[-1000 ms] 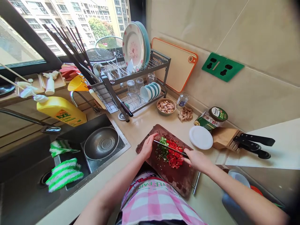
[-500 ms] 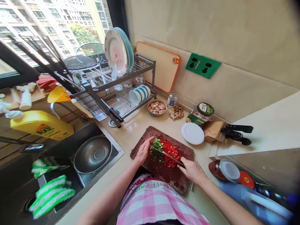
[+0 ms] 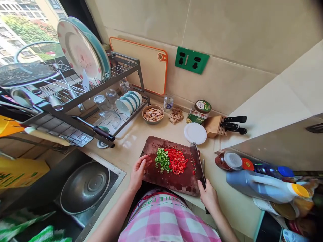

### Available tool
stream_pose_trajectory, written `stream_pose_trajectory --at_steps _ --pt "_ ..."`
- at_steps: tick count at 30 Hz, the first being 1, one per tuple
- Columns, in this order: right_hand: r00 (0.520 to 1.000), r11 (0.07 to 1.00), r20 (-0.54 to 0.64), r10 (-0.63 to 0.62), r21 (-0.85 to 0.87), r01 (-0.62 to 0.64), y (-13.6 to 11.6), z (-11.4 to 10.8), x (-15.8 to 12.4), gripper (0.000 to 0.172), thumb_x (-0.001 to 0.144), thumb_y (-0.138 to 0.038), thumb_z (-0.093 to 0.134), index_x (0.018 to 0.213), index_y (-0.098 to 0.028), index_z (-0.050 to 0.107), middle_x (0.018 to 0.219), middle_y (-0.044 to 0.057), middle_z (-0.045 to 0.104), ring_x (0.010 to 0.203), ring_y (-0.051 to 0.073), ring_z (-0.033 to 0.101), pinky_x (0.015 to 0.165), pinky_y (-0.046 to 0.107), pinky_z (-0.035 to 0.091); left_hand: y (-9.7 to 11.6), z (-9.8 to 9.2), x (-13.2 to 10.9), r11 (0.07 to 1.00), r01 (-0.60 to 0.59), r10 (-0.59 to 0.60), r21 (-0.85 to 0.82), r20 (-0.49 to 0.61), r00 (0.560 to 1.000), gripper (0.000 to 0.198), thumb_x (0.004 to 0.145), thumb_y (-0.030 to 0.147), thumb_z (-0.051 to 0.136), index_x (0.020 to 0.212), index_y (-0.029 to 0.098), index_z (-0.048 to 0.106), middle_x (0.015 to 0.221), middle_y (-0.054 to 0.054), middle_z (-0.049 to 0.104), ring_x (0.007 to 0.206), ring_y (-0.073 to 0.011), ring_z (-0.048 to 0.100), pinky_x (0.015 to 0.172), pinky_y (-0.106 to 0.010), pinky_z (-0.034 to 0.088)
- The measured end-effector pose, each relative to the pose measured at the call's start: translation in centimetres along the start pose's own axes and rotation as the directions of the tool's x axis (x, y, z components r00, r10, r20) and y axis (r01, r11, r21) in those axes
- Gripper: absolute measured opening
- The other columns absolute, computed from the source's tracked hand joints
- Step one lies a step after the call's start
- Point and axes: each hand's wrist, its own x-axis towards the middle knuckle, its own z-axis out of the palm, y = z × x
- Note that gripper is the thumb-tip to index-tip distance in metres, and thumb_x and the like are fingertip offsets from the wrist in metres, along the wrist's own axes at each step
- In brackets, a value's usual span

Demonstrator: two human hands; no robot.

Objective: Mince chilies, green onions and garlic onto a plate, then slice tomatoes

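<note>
My right hand (image 3: 208, 195) grips the handle of a kitchen knife (image 3: 197, 161). Its blade lies along the right side of the dark brown cutting board (image 3: 174, 183), pointing away from me, with bits of red chopped chilli on and beside it. Chopped red chilli (image 3: 177, 160) is heaped mid-board, and chopped green chilli (image 3: 162, 159) touches it on the left. At the board's left edge, my left hand (image 3: 137, 173) holds nothing; its fingers are loosely bent and apart, their tips slightly blurred.
Behind the board stand a bowl of garlic cloves (image 3: 152, 115), ginger (image 3: 176, 115), a white lid (image 3: 195, 133) and a knife block (image 3: 213, 126). A dish rack (image 3: 141, 79) and a sink holding a wok (image 3: 85, 188) are to the left. Bottles, including a large jug (image 3: 262, 185), line the right.
The knife has moved from across the chopped chilli to the board's right side, its blade now pointing away. My left hand has left the blade and drawn back left. The view has shifted right.
</note>
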Motion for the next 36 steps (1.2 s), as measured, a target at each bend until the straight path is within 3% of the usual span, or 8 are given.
stream_pose_trajectory --at_steps 3,10,15,21,25,31,33,36 --pt "0.998 0.998 0.023 0.065 -0.006 -0.065 -2.9 1.1 -0.1 0.033 0.090 -0.040 0.025 0.084 -0.021 0.052 0.072 0.009 0.068 0.067 0.022 0.066 0.055 0.027 0.045 0.1 -0.8 0.1 0.999 0.036 -0.036 -0.001 0.018 0.999 0.043 0.073 0.046 0.062 0.104 0.017 0.059 0.098 -0.008 0.066 0.090 -0.0218 0.064 0.087 -0.038 0.048" --pt "0.997 0.996 0.051 -0.051 -0.075 0.055 -7.9 1.9 -2.0 0.025 0.092 -0.035 0.028 0.089 -0.019 0.047 0.074 0.010 0.068 0.069 0.023 0.066 0.056 0.027 0.040 0.4 -3.1 0.7 0.999 0.047 -0.048 -0.020 -0.038 0.998 0.043 0.070 0.045 0.065 0.101 0.016 0.059 0.091 -0.006 0.067 0.082 -0.0188 0.065 0.082 -0.036 0.051" --pt "0.980 0.983 0.084 -0.179 0.063 0.174 -11.1 2.1 -2.8 0.024 0.091 -0.035 0.030 0.095 -0.019 0.047 0.075 0.008 0.067 0.070 0.023 0.065 0.057 0.027 0.041 0.4 -5.7 0.6 0.999 0.049 -0.051 -0.025 -0.099 0.994 0.045 0.068 0.046 0.066 0.101 0.016 0.058 0.090 -0.006 0.067 0.082 -0.0193 0.065 0.082 -0.036 0.050" --pt "0.941 0.959 0.251 -0.226 0.225 0.170 -14.8 5.7 -1.8 0.016 0.086 -0.031 0.042 0.086 -0.019 0.052 0.078 0.007 0.068 0.074 0.019 0.064 0.061 0.024 0.041 1.1 -7.6 0.3 0.998 0.054 -0.060 -0.040 -0.151 0.987 0.044 0.067 0.043 0.068 0.100 0.015 0.059 0.089 -0.006 0.067 0.082 -0.0188 0.065 0.085 -0.037 0.049" --pt "0.967 0.968 0.234 -0.105 0.245 0.046 -13.8 6.2 -1.1 0.021 0.087 -0.033 0.040 0.089 -0.018 0.054 0.076 0.007 0.067 0.071 0.018 0.064 0.059 0.024 0.041 1.3 -7.7 0.3 0.997 0.062 -0.067 -0.041 -0.149 0.987 0.044 0.066 0.042 0.069 0.100 0.015 0.059 0.089 -0.006 0.067 0.082 -0.0190 0.065 0.084 -0.037 0.049" --pt "0.951 0.939 0.310 -0.012 0.330 -0.096 -9.4 4.2 -1.5 0.033 0.086 -0.047 0.034 0.093 -0.020 0.053 0.056 -0.001 0.059 0.041 0.014 0.054 0.043 0.023 0.037 0.3 -6.0 0.8 0.996 0.088 -0.091 -0.029 -0.117 0.989 0.046 0.066 0.045 0.068 0.099 0.015 0.059 0.087 -0.006 0.067 0.080 -0.0192 0.065 0.081 -0.036 0.051" --pt "0.949 0.937 0.309 -0.059 0.345 -0.054 -7.8 2.7 -1.2 0.037 0.086 -0.050 0.031 0.093 -0.020 0.052 0.055 -0.002 0.058 0.039 0.014 0.052 0.041 0.023 0.036 0.0 -5.1 0.9 0.996 0.087 -0.089 -0.031 -0.101 0.991 0.046 0.066 0.046 0.067 0.100 0.016 0.059 0.086 -0.005 0.068 0.080 -0.0185 0.065 0.082 -0.035 0.050" --pt "0.953 0.957 0.197 -0.230 0.225 0.185 -6.1 -0.6 1.6 0.036 0.086 -0.051 0.034 0.087 -0.020 0.052 0.064 0.001 0.062 0.054 0.015 0.058 0.050 0.024 0.039 -0.3 -3.8 0.7 0.997 0.073 -0.075 -0.030 -0.091 0.993 0.045 0.067 0.047 0.066 0.099 0.016 0.060 0.085 -0.005 0.068 0.078 -0.0181 0.065 0.081 -0.034 0.050"
